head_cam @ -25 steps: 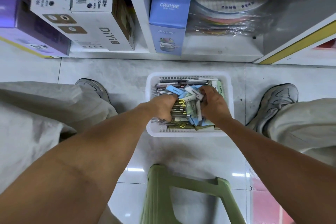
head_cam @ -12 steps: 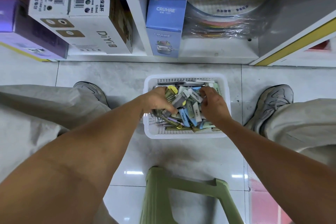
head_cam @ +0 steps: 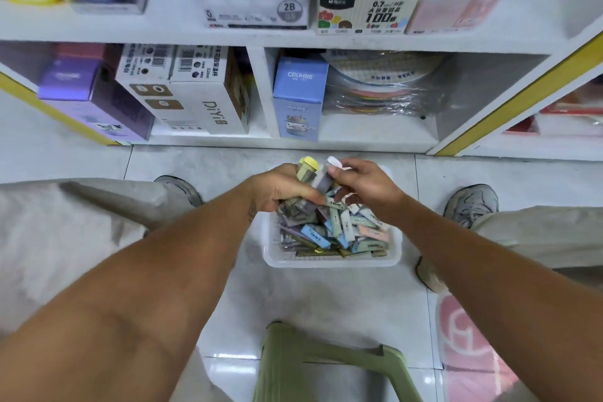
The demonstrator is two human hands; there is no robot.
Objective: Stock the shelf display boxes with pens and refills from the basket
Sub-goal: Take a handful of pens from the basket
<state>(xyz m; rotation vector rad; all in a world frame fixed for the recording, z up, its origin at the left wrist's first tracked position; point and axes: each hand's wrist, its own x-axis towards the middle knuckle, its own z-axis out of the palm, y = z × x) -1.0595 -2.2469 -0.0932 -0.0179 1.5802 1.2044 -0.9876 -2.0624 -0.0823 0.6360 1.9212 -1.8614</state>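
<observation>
Gripping a fistful of slim pen and refill packs point(head_cam: 301, 186), our left hand point(head_cam: 277, 189) has its fingers curled round the bundle just above the far left corner of the white basket point(head_cam: 329, 260), and our right hand point(head_cam: 362, 184) pinches the upper end of one pale pack point(head_cam: 324, 178) between thumb and fingertips, so both grips are closed on stock and touch each other at the bundle; from the head view, the only one we have, the rest of the packs point(head_cam: 346, 228) lie heaped in the basket, which sits on the tiled floor point(head_cam: 326, 300) between our shoes and in front of a green stool point(head_cam: 326, 365), while the shelf point(head_cam: 261, 37) above carries open display boxes, one marked 2B point(head_cam: 257, 10) and beside it one with divided cells point(head_cam: 368, 6), where we judge this stock belongs. We judge the packs to be light, stiff along their length and smooth in their wrappers, so a loose fistful may fan out or let single packs slide from the middle; we would hold the bundle across its midsection with the long sides aligned, squeeze firmly but not hard enough to bend thin refills, and use the right hand to square up the ends before lifting. Whether the wrappers are plastic or card we cannot tell, and the printing is too small to read
</observation>
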